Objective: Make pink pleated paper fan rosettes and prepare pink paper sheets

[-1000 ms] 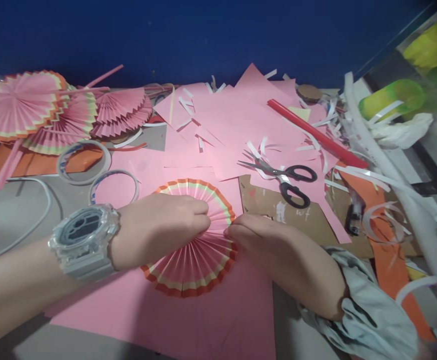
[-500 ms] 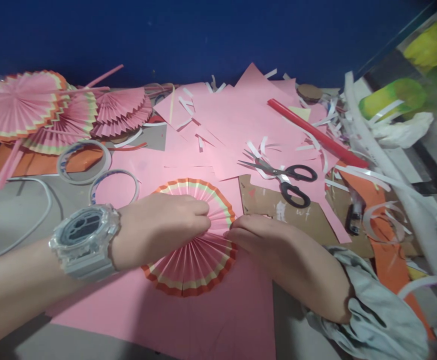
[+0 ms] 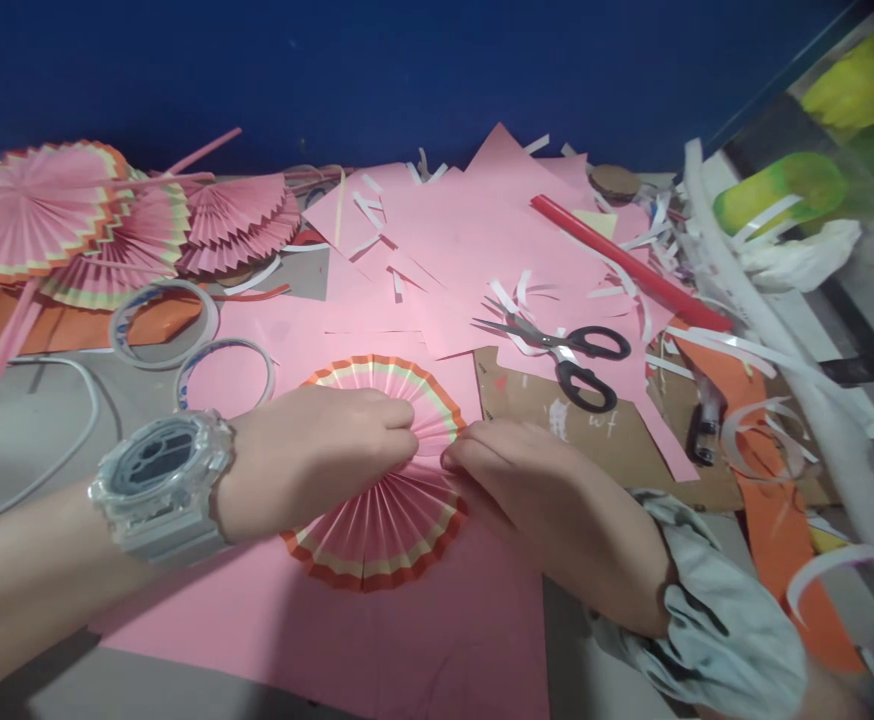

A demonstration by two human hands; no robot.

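Observation:
A round pleated paper fan (image 3: 377, 545), pink with cream and orange bands at its rim, lies spread on a large pink sheet (image 3: 444, 650). My left hand (image 3: 324, 440), with a clear-cased watch (image 3: 167, 455) on its wrist, reaches across the fan, fingers curled and closed near its centre. At the fan's right edge my right hand (image 3: 512, 470) pinches the rim between thumb and fingers. My fingers hide the middle of the fan and part of its right edge.
Black-handled scissors (image 3: 557, 345) lie on pink paper and cardboard (image 3: 516, 400). Two tape rolls (image 3: 225, 370) sit at left, below finished-looking fans (image 3: 39, 210). A red stick-like roll (image 3: 624, 260), paper strips and an orange strip (image 3: 778, 520) fill the right side.
My right hand has shifted slightly left along the fan's right edge, its sleeve moving with it. My left hand stays nearly in place. The whole view has drifted a little.

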